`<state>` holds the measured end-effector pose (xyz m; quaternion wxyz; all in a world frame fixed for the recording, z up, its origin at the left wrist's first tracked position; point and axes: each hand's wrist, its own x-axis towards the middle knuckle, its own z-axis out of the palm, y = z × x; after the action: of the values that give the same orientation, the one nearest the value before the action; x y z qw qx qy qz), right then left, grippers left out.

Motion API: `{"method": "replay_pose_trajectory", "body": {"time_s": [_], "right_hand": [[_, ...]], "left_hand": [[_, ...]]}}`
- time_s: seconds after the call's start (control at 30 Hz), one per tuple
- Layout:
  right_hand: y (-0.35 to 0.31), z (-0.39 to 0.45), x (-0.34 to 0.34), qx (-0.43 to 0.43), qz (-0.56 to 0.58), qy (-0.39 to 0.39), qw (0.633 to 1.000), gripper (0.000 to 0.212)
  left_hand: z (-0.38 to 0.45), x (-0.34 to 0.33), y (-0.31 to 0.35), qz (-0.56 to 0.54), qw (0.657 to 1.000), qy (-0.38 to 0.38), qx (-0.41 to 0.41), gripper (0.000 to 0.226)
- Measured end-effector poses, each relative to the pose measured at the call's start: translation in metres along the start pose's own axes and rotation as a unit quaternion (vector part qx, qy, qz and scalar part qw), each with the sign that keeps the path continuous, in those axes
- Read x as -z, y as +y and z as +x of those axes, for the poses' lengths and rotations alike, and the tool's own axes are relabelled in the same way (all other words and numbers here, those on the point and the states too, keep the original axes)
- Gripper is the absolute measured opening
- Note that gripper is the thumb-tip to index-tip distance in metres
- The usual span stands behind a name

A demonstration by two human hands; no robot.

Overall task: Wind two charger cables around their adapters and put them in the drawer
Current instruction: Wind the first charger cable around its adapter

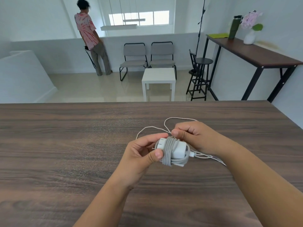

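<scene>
head view gives you no brand, label or writing that can be read; the adapter's faces are plain white from here.

your left hand (144, 153) holds the white adapter (177, 149) above the dark wooden table (65, 136), near the middle of the table's width. your thumb presses on the near side of its plug end and your fingers curl over the far side, palm turned toward the right. a grey cable (168, 153) is wound in several tight turns around the middle of the adapter, and its white connector hangs at the lower right of the bundle.

your right hand (191, 136) sits just beyond and right of the adapter, fingers curled into a loose fist, thumb and forefinger pinching a thin white cable (150, 127) right at the adapter's top edge. that thin cable loops out over the table behind both hands, and more of its strands trail under your right wrist.

both forearms reach in from the lower edge, bare.

farther off stand two grey chairs (147, 59), a white side table (158, 77) and a person (91, 38) facing away.
</scene>
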<state>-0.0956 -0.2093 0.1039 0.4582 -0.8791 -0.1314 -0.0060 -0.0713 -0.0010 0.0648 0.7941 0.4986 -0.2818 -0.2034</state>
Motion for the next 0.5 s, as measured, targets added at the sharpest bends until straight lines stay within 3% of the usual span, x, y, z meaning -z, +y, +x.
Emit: {"method": "replay_pose_trajectory", "body": {"time_s": [0.13,0.23,0.37,0.5], "right_hand": [[0.019,-0.002,-0.025,-0.021,0.09,0.028,0.995,0.022],[0.019,-0.007,-0.044,-0.029,0.022,0.094,0.995,0.019],[0.016,-0.011,-0.056,-0.008,-0.111,0.153,0.982,0.019],[0.015,-0.008,-0.06,0.007,-0.206,0.153,0.966,0.027]], "left_hand": [[0.005,-0.002,-0.007,-0.097,0.993,0.06,0.015,0.058],[0.011,-0.005,-0.013,-0.14,0.98,0.138,0.019,0.068],[0.015,-0.014,-0.019,-0.182,0.963,0.198,0.029,0.036],[0.019,-0.017,-0.017,-0.201,0.956,0.213,0.031,0.038]]}}
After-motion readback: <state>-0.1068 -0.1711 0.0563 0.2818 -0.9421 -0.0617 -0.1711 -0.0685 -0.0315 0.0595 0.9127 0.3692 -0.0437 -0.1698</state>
